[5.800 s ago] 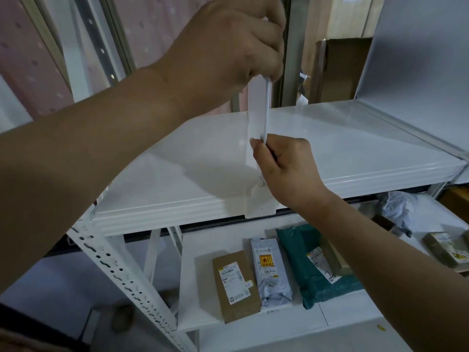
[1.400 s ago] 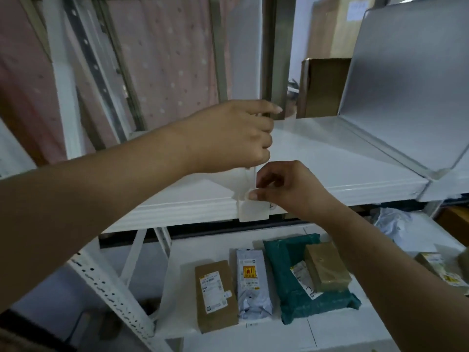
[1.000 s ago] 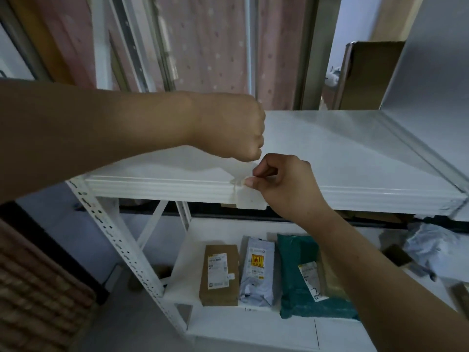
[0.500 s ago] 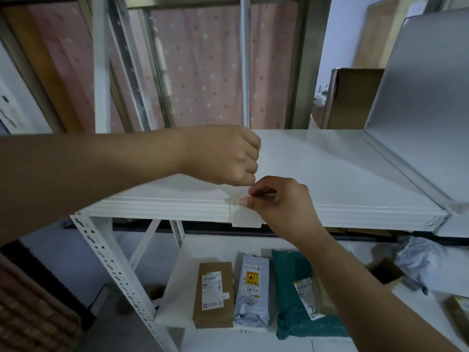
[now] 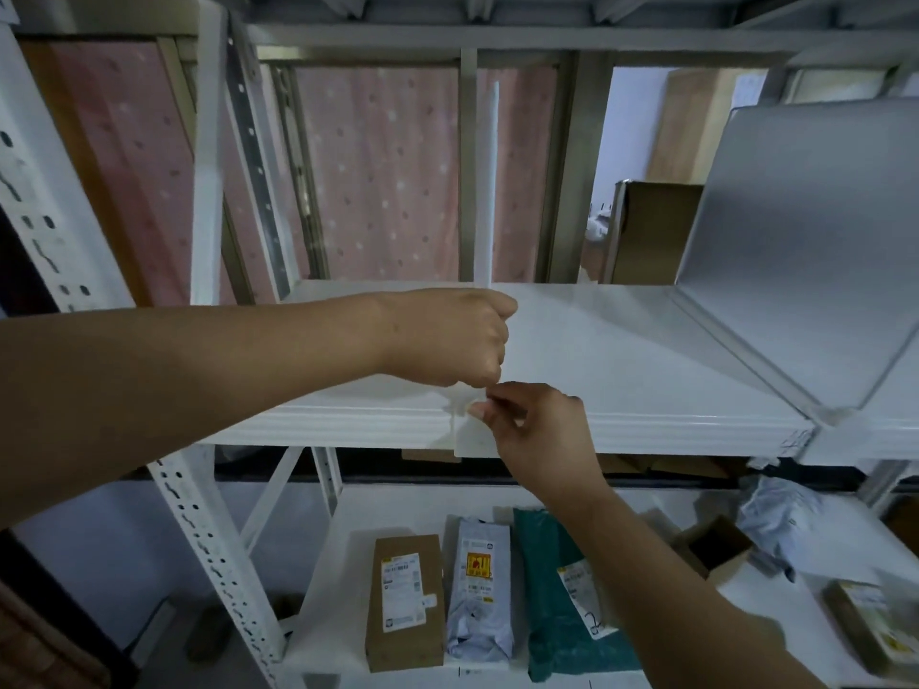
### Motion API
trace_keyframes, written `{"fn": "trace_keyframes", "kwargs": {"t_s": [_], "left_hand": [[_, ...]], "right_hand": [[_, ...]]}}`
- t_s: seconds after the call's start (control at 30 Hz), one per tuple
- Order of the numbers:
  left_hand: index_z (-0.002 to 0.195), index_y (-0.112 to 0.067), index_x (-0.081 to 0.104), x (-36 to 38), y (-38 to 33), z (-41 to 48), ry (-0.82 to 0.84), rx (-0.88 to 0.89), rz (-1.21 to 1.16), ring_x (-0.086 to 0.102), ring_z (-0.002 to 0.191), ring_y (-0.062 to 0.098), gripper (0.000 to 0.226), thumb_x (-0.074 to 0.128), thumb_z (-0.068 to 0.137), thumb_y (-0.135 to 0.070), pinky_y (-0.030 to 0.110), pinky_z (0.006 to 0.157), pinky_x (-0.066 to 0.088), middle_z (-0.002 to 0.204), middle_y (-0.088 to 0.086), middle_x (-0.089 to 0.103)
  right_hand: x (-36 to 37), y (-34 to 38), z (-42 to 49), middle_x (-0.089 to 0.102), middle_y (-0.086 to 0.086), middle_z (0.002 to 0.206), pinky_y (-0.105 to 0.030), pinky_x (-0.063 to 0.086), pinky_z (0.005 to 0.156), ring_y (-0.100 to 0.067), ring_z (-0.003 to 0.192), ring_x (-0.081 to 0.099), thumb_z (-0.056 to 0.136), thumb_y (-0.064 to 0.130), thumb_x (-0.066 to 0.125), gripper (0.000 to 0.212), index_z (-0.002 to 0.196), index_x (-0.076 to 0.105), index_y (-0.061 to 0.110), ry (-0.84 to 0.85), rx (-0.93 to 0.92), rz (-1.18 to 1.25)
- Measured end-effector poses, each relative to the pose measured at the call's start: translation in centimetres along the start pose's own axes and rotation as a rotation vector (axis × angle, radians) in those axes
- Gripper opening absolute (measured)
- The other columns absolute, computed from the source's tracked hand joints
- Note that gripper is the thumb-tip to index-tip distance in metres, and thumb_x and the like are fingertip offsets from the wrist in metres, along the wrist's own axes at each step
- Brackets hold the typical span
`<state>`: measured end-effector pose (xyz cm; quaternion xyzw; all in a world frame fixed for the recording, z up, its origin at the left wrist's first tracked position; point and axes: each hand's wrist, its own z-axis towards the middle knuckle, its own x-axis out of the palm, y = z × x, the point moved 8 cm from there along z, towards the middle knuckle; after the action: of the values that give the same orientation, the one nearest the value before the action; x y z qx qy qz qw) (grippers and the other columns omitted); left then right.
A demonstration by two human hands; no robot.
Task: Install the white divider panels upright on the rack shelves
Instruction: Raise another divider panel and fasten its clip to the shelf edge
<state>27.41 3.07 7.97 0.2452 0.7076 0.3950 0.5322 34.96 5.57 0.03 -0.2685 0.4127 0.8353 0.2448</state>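
The thin white divider panel (image 5: 485,191) stands edge-on on the white metal shelf (image 5: 621,360), rising just behind the left hand (image 5: 457,340), a closed fist at its foot. The right hand (image 5: 537,430) pinches its white clip tab (image 5: 472,437) (grip partly hidden). If that tab isn't seated, letting go could tip the panel sideways.

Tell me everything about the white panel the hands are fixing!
The white divider panel is thin and flat, likely plastic, seen edge-on as a tall narrow strip. It stands upright across the white shelf. Its bottom front ends in a square tab hanging over the shelf's front lip. The left hand, closed in a fist, hides its lower part. The right hand touches it just above the tab with its fingers.
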Motion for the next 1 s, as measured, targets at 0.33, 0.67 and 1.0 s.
{"fn": "trace_keyframes", "kwargs": {"t_s": [0.33,0.67,1.0], "left_hand": [[0.086,-0.022,0.079,-2.3,-2.4,1.4,-0.234,-0.440,-0.413,0.067,0.072,0.022,0.012,0.083,0.081,-0.012,0.033,0.066,0.050,0.076,-0.004,0.074],[0.137,-0.013,0.071,-3.2,-3.3,9.2,-0.516,-0.729,-0.491,0.065,0.124,0.033,0.056,0.082,0.082,-0.003,0.046,0.098,0.055,0.135,0.010,0.072],[0.127,-0.012,0.075,-6.9,-4.7,21.7,-0.504,-0.678,-0.453,0.065,0.122,0.031,0.049,0.082,0.080,0.000,0.046,0.097,0.053,0.129,0.009,0.074]], "right_hand": [[-6.2,-2.2,-2.9,0.070,0.006,0.132,-0.041,0.044,0.099,-0.023,0.128,0.056,0.091,0.051,0.066,0.048,0.133,0.067,0.027,-0.041,-0.060,-0.416],[-16.8,-6.2,-7.9,0.056,0.012,0.150,-0.043,0.034,0.114,-0.017,0.142,0.043,0.097,0.041,0.060,0.050,0.146,0.056,0.036,-0.045,0.154,-0.594],[-25.2,-13.9,-11.5,0.058,0.014,0.146,-0.050,0.039,0.116,-0.015,0.139,0.046,0.098,0.037,0.064,0.042,0.140,0.061,0.036,-0.061,0.191,-0.439]]}}
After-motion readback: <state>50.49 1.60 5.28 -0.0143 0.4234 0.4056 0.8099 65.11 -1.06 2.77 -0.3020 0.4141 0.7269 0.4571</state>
